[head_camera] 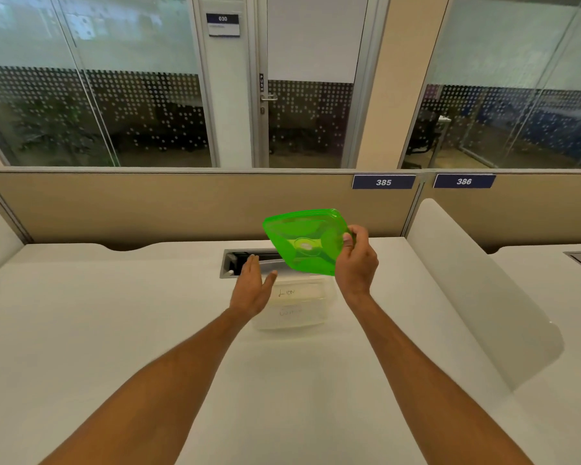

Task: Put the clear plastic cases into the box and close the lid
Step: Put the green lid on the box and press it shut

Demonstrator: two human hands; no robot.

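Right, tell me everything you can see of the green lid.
The green lid is translucent bright green plastic, squarish with rounded corners and a round moulded centre. The right hand pinches its right edge, holding it tilted in the air above the clear box on the desk. The left hand is open beside it, not touching.

The right hand (356, 260) covers the green lid's (302, 241) edge at three o'clock, and its fingers (349, 239) are only partly seen behind the plastic. The lid hides the right end of the cable slot (245, 261) in the bench (114, 330). The left hand (252, 290) screens the clear box's (296, 307) nine o'clock side; the handwriting inside is too faint to read. Both forearms are cut off at six o'clock. What the box holds cannot be told.
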